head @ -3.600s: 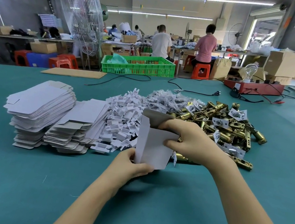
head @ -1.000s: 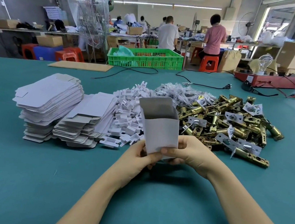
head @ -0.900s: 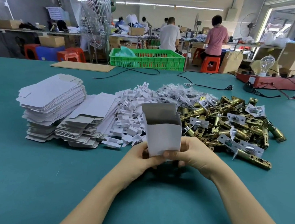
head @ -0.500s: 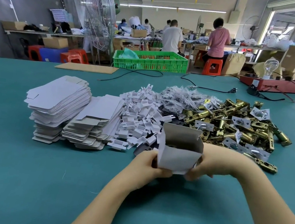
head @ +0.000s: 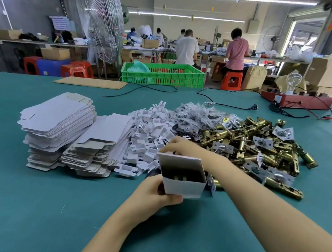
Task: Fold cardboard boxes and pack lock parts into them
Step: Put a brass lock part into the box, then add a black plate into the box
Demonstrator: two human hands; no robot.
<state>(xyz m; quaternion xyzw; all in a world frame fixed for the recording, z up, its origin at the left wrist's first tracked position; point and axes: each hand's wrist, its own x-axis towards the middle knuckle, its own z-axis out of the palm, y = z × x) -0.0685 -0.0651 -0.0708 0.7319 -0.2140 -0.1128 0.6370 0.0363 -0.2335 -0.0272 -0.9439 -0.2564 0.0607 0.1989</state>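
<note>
A person's left hand (head: pixel 155 190) holds a small white cardboard box (head: pixel 183 176) upright just above a green counter (head: pixel 22 201), fingers and thumb curled around its lower left side; the box top is open, its flap standing up at the back, and a brass lock part (head: pixel 180 177) shows inside. The right hand (head: pixel 181 147) reaches over and behind the box, its fingers bent down at the edge of a pile of white plastic pieces (head: pixel 150 136); whether that grip is closed on anything cannot be told. Left of the plastic pieces lie two stacks of flat white box blanks (head: pixel 59 119); to the right sits a heap of brass lock parts (head: pixel 264 150), with a heap of small clear bags (head: pixel 196 115) behind. Farther back stands a green crate (head: pixel 163 75), and people sit at benches beyond.
</note>
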